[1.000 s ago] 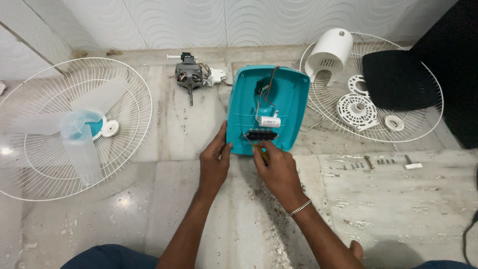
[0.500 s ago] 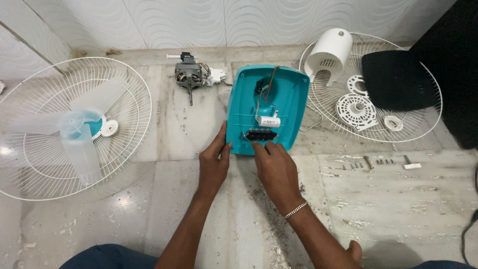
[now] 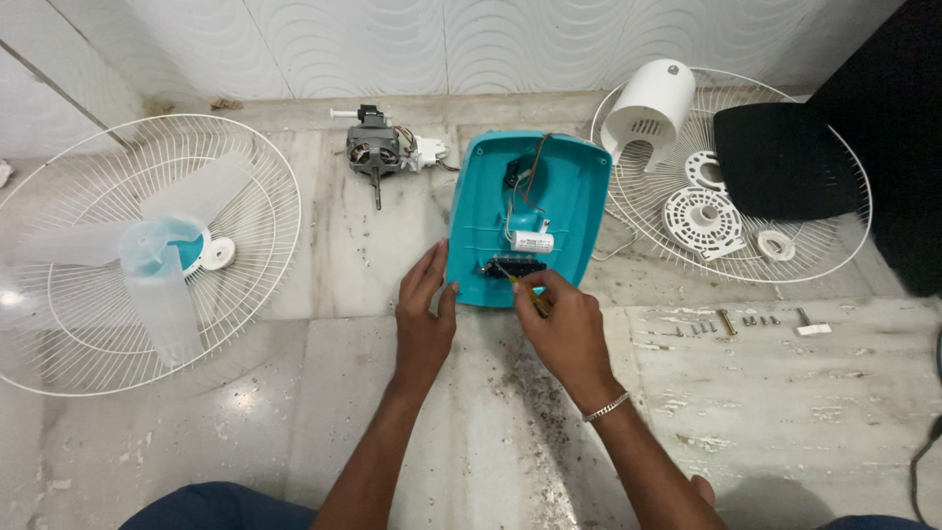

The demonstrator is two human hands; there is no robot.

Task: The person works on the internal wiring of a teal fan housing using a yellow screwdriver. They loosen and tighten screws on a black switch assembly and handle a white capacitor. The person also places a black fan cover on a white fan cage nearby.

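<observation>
Right hand [image 3: 564, 324] hides most of the screwdriver [image 3: 530, 292]; its tip is too small to read. Left grille [image 3: 147, 250] runs off-frame.

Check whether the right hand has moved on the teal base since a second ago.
No. The right hand stays at the black switch block on the teal base.

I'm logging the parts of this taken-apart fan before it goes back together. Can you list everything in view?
fan base: one, teal, floor centre, underside up
screwdriver: one, yellow handle, at the base's near edge
motor: one, grey, left of base
front grille: one, white wire, far left
blade: one, clear, on that grille
rear grille: one, white wire, right
motor cover: one, white, on rear grille
screws: several, floor right
left hand: on base edge
right hand: holds screwdriver
</observation>
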